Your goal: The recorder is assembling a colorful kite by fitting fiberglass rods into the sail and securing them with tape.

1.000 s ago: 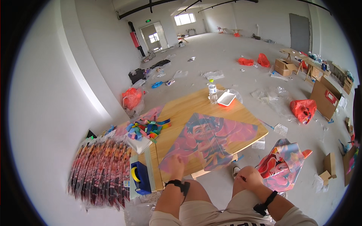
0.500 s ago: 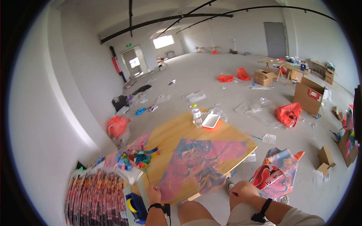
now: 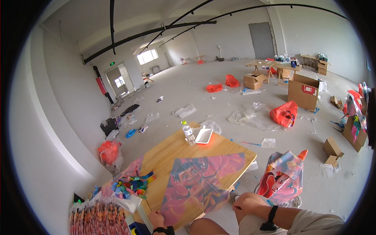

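A translucent pink and blue printed kite sail, crossed by thin straight lines, lies on the wooden table in front of me. At its lower left corner is my left hand, fingers closed on the edge. My right hand is over my right knee, off the table, with curled fingers; whatever it may hold is hidden. Beyond it, to the right, a second crumpled printed sail hangs low beside the table. Multicoloured ribbon strips sit in a heap left of the flat sail.
A water bottle and a white tray stand at the table's far end. Stacked printed packs fill the lower left, near a blue tape dispenser. Red bags, cardboard boxes and plastic wrap litter the floor.
The view has shifted, so the table and room sit further left in it. My left hand remains at the sail's corner, and my right hand stays over the knee.
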`<state>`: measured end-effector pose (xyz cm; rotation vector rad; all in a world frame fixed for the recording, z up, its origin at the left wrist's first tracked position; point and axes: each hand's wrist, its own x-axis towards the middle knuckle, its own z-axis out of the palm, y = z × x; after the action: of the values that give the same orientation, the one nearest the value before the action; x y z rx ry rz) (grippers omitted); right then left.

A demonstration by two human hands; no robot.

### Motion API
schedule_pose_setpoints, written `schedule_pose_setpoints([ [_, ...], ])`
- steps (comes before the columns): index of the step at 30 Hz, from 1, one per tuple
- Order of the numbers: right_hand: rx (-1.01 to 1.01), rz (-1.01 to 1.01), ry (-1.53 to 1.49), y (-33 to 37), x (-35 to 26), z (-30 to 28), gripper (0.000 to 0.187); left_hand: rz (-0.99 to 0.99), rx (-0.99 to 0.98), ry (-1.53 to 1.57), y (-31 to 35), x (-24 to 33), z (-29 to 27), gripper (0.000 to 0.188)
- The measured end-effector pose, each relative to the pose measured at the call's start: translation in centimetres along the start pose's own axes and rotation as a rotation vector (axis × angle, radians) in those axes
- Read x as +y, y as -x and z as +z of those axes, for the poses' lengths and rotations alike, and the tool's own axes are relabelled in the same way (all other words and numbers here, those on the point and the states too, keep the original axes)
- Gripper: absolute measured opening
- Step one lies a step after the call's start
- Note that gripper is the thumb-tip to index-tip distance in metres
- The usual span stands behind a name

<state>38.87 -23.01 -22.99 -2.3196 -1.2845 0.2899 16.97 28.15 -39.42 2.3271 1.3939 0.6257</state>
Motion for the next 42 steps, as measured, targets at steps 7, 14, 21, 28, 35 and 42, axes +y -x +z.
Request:
schedule_pose_setpoints([
  [7,-0.058,-0.041,-0.069,-0.3,-0.1,0.4,0.023,0.171,-0.462,0.724,12.3,14.2,-2.6,0.019],
  [14,-0.326,-0.222,-0.502,-0.1,-1.8,3.7,0.027,0.092,-0.853,0.909,27.0,22.0,-10.7,0.022],
  [21,-0.402,-0.333,-0.791,3.5,-5.2,5.4,0.019,0.083,-0.976,1.108,29.8,18.9,-11.5,0.021],
  [28,-0.423,-0.158,-1.048,4.3,-5.9,8.4,0.006,-0.083,-0.565,1.129,30.6,10.5,-13.1,0.015],
  [35,-0.275,0.238,-1.214,3.4,-2.2,10.9,0.012,-0.382,0.621,0.573,26.3,-13.6,-14.9,0.016],
  [42,-0.306,0.253,-1.188,2.9,-2.3,13.0,0.014,-0.730,0.188,0.573,25.2,-18.3,-14.0,0.036],
])
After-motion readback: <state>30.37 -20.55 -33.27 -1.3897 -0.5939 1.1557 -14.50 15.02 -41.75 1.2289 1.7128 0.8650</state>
